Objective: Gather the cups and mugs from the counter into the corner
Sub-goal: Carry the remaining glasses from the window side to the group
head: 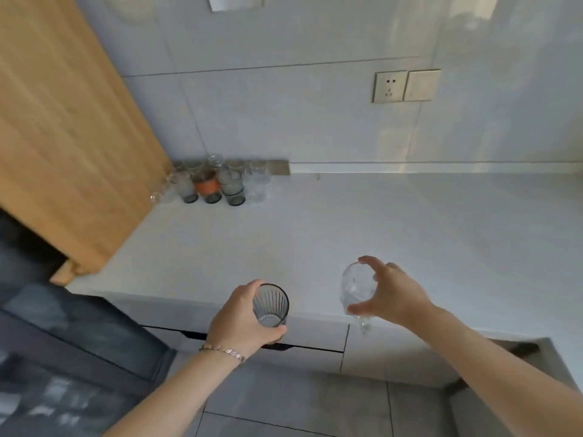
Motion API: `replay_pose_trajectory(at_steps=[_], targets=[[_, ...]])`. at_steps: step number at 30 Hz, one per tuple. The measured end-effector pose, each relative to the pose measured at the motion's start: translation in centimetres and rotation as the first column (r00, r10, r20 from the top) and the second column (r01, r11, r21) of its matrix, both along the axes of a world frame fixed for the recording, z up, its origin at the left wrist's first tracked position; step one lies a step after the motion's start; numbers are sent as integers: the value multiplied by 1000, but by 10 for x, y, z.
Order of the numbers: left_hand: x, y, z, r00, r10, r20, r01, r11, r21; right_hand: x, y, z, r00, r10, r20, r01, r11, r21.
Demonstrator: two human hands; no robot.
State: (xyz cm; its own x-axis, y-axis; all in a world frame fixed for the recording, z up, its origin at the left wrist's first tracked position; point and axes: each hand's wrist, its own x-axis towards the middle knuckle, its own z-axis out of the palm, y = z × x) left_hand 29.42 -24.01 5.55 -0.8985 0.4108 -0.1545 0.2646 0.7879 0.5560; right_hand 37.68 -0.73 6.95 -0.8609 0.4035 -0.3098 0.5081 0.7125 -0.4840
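We're carrying one glass per hand, both lifted off the surface [410, 222] at its near edge. Makes sense as a batch move: two vessels per trip to the corner.

Left hand [243, 320] is wrapped around a ribbed grey tumbler [270, 305], fingers curled round the far side and thumb underneath near the base. Full-wrap grip, closed snug on the glass. Tumbler is roughly upright, mouth tilted toward the camera, so we see down into it.

Right hand [391, 291] holds a clear glass [358, 288] in a wider pinch: index finger over the top rim, thumb at the lower side, remaining fingers spread behind. The hand is opened fairly wide to span it. The glass is tilted, and something clear hangs below the thumb, possibly a stem or a handle; the blur and transparency don't let us say which.

Destination: the cluster of glasses [214, 184] sits in the far left corner, packed against the wall [284, 121] and beside the wooden panel [63, 137]. One in the group has an orange band. They're tight together, so new arrivals likely go on the open front or right side.

Both held glasses are well apart from that cluster. The surface between shows nothing in the way.
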Motion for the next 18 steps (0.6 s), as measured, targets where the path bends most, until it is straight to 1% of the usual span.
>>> replay_pose_trajectory(at_steps=[3,7,13,18], targets=[[-48,-44,8,999,53,-1,-53,999,4,-60,-35,6,998,65,10,-66,998,9],[-110,-82,13,993,115,-8,-115,993,10,-131,-68,6,990,141,19,-141,990,22],[-208,-112,5,974,224,23,-224,975,6,-239,-92,-9,975,221,25,-222,974,43],[-292,-130,-9,942,331,48,-331,944,-15,-335,-104,-24,961,277,24,-277,960,22]])
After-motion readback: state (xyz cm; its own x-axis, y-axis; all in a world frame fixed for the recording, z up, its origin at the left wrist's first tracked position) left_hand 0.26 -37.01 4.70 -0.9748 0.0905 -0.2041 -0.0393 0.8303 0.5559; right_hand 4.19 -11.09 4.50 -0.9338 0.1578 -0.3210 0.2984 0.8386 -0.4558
